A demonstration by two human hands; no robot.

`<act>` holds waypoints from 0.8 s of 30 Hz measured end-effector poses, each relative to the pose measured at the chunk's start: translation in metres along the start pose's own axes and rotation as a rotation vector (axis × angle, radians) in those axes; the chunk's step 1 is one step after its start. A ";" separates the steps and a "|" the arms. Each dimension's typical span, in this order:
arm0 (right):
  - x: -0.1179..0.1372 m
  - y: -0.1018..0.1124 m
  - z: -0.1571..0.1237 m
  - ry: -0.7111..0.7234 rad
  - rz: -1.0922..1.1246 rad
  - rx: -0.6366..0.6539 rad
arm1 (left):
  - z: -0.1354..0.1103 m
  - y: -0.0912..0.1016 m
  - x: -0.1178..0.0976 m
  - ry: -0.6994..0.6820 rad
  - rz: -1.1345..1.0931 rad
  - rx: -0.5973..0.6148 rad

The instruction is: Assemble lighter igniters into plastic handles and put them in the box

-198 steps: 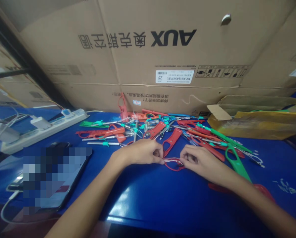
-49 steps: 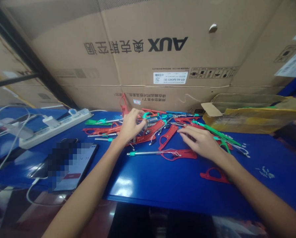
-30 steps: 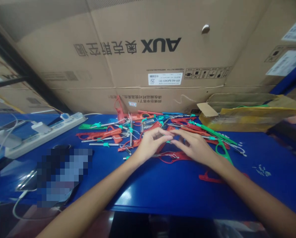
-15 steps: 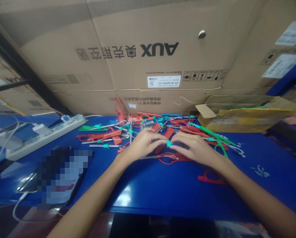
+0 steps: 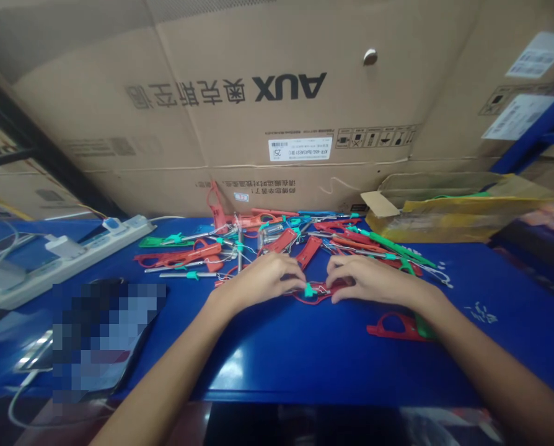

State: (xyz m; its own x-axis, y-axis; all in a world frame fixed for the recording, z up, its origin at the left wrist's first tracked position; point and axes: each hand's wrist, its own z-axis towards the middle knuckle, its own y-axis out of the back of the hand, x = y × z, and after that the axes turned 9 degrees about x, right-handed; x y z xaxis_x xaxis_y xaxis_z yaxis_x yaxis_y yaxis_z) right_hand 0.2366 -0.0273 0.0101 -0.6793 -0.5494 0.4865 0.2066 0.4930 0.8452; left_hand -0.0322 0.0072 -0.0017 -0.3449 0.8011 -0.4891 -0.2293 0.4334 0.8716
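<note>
My left hand (image 5: 277,277) is closed in a pinch, its fingertips at a small green plastic clip (image 5: 310,290). Just right of it, my right hand (image 5: 367,282) curls thumb and fingers around the body of a red plastic handle (image 5: 336,286); the palm hides part of it. The handle's looped end and thin white wires lie beneath the green clip, low over the blue table. Behind both hands spreads a pile of red and green plastic handles (image 5: 308,251), metal tubes (image 5: 240,251) and white wires, several with green clips attached.
A single red handle (image 5: 393,328) lies by my right forearm. At left are a white power strip (image 5: 77,260) and a blurred-out dark device (image 5: 109,341) with a cable. An open cardboard box (image 5: 453,220) stands back right; a large carton (image 5: 235,136) walls the rear.
Both hands have lowered toward the table with the green clip. My right hand has left the clip and moved onto the red handle. The view has shifted slightly.
</note>
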 end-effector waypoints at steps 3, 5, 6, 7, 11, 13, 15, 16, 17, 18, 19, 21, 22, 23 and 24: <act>0.000 0.000 0.000 0.000 0.001 -0.009 | 0.000 -0.003 0.002 0.016 0.003 -0.004; -0.001 -0.001 -0.001 -0.004 0.001 -0.025 | 0.000 -0.003 0.001 0.021 0.019 0.002; -0.001 -0.002 -0.001 -0.004 0.001 -0.031 | 0.000 -0.003 0.000 0.029 0.033 0.001; -0.001 -0.003 -0.001 -0.003 0.001 -0.036 | 0.000 -0.003 -0.001 0.040 0.052 -0.001; -0.002 -0.004 0.000 0.005 0.008 -0.048 | 0.000 -0.003 -0.004 0.067 0.103 -0.007; -0.002 -0.004 0.000 0.002 0.012 -0.049 | 0.001 -0.004 -0.004 0.057 0.101 -0.001; -0.003 -0.004 0.000 -0.002 0.014 -0.047 | 0.001 -0.003 -0.005 0.052 0.100 0.009; -0.003 -0.004 0.000 -0.005 0.014 -0.044 | 0.001 -0.003 -0.006 0.053 0.097 0.014; -0.003 -0.004 0.000 -0.009 0.013 -0.042 | 0.001 -0.002 -0.006 0.056 0.093 0.018; -0.003 -0.004 0.000 -0.013 0.012 -0.041 | 0.001 -0.002 -0.007 0.061 0.089 0.020; -0.002 -0.004 0.000 -0.015 0.011 -0.039 | 0.001 -0.001 -0.007 0.068 0.084 0.021; -0.002 -0.004 0.000 -0.014 0.008 -0.040 | 0.001 -0.001 -0.007 0.076 0.085 0.025; -0.001 -0.004 0.000 -0.011 0.007 -0.043 | 0.000 -0.002 -0.006 0.076 0.089 0.030; -0.001 -0.004 0.000 -0.007 0.007 -0.044 | 0.000 -0.002 -0.005 0.072 0.094 0.034; -0.001 -0.004 0.000 -0.005 0.007 -0.045 | 0.001 -0.003 -0.005 0.067 0.096 0.038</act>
State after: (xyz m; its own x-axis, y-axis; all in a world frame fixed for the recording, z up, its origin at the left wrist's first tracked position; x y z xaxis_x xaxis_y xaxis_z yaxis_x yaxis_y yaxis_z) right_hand 0.2361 -0.0284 0.0062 -0.6808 -0.5428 0.4918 0.2433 0.4658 0.8508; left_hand -0.0294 0.0024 -0.0017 -0.4236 0.8112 -0.4031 -0.1581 0.3719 0.9147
